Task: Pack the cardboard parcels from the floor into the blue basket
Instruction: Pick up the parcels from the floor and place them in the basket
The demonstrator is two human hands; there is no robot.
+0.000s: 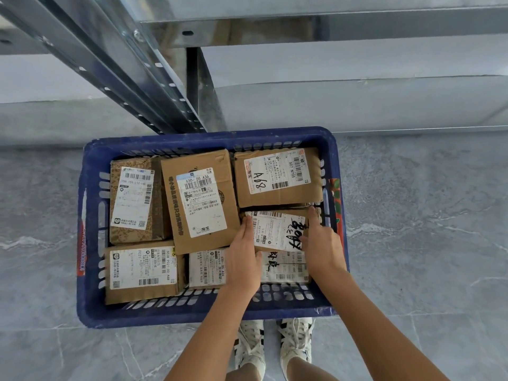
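- Nearest the camera: a pair of white sneakers [275, 347] with dark stripes, toes right up against the near wall of the blue basket [192, 312], which sits on the grey marbled floor [426, 215].
- Both bare arms reach over that near rim into the right half of the basket.
- The left hand [243, 259] has its fingers [247, 224] laid along the left edge of the A32 parcel [277, 229], with the thumb hooked at its near corner, so it's gripping it.
- The right hand [321, 243] grips the same parcel from the right: thumb on top of the label, index finger running up the right edge.
- The A32 parcel lies flat, label up, on top of other parcels at the right of the basket.
- Just under its near edge is a white-labelled parcel [286, 266], with another flat one [206, 268] next to it.
- The front left corner holds a brown box [143, 273], label up.
- Further back, a tall Taobao box [200, 199] lies slightly tilted in the middle, a patterned box [132, 199] is back left, and an A68 box [277, 177] is back right.
- Past the basket there's a galvanised metal shelving rack [154, 78].
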